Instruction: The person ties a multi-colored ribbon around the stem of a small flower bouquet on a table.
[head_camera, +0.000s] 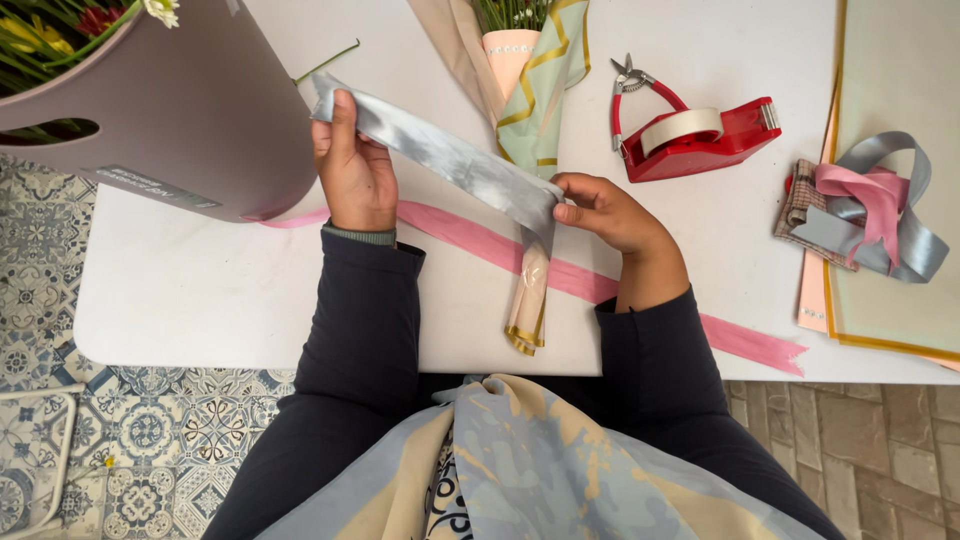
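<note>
White table (200, 290), patterned floor tiles (150, 430)

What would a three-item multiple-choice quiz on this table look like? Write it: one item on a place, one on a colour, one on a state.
1. Where is the tape dispenser?
A. on the floor
B. on the table, right of the bouquet
C. inside the bucket

2. What colour is the ribbon held between the hands?
A. grey
B. green
C. yellow

3. How is that ribbon held?
A. rolled on a spool
B. lying loose, untouched
C. stretched between the left hand and right hand

Answers: B, the red dispenser sits on the white tabletop beside the snips; A, it is silvery grey; C, each hand pinches one end.
</note>
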